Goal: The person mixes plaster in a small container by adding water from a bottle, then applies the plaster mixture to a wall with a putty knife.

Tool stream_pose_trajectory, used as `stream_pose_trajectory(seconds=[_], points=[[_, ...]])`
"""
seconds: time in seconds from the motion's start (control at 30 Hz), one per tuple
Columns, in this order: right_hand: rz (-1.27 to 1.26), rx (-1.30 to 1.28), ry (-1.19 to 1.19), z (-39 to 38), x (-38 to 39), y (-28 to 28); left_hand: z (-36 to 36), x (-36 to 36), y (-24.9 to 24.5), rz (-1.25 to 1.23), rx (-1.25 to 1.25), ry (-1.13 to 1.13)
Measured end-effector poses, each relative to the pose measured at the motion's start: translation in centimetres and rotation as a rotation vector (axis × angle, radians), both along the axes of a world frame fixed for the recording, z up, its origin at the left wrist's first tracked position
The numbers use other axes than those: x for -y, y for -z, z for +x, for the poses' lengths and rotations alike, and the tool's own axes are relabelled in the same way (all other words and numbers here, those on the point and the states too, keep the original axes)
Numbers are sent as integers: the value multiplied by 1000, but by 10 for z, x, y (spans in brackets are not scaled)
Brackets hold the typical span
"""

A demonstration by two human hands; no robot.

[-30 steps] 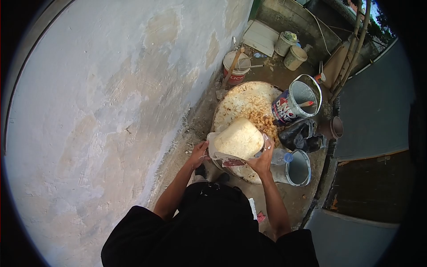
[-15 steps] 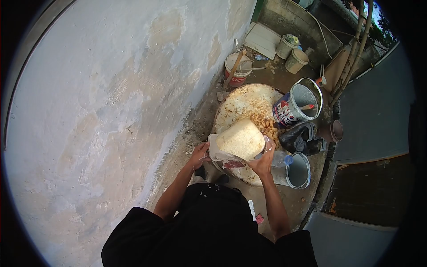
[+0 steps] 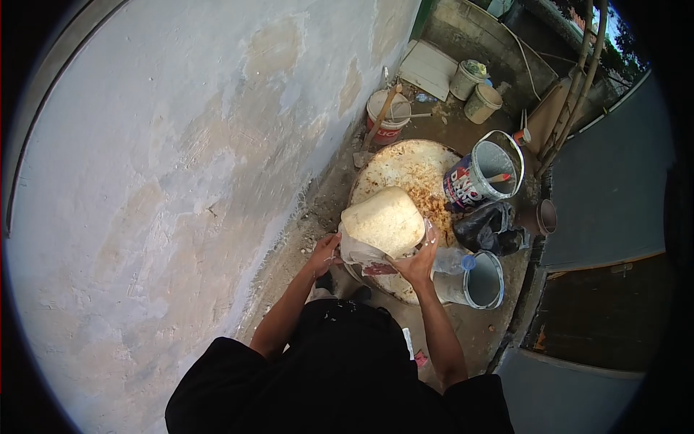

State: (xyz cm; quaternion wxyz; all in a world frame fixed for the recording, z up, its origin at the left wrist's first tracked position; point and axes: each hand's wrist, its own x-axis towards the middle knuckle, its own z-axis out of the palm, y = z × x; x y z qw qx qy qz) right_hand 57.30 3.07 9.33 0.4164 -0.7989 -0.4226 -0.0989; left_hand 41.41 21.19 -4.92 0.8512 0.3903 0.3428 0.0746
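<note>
Between my two hands is a pale yellowish, rounded tub-like thing [image 3: 383,220] with a whitish smeared lower part and a dark red patch on its near side. It is tilted above the near part of a round, brown-stained board [image 3: 390,163]. My left hand [image 3: 325,254] grips its lower left edge. On its right side, my right hand [image 3: 421,262] is closed round the edge, with white smears on the fingers. The undersides of both hands are hidden. A clear plastic bottle [image 3: 450,261] with a blue cap lies just right of my right hand.
Beside the bottle is a grey-white bucket [image 3: 483,281]. A printed bucket [image 3: 463,184] with a red-tipped tool and a black plastic bag [image 3: 488,228] are on the right. A white-and-red bucket [image 3: 385,130] stands by the patchy wall [image 3: 181,181]. Poles [image 3: 575,94] lean at back right.
The tub-like thing has tipped slightly toward me and left, with my right hand shifting left with it. More of the board's brown crumbs show differently behind it. The view moved slightly.
</note>
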Motion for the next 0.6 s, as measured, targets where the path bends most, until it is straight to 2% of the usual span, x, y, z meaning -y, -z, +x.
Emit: stream_pose_trajectory(seconds=[0.3,0.4,0.6], points=[[28,-9,-1,7,10,3,1,-1,1,-3,-9,10],[-16,70,-33,9,13,7,-1,2,3,-3,-24,9],[-46,9,16,10,17,3,-1,2,-2,-3,-18,4]])
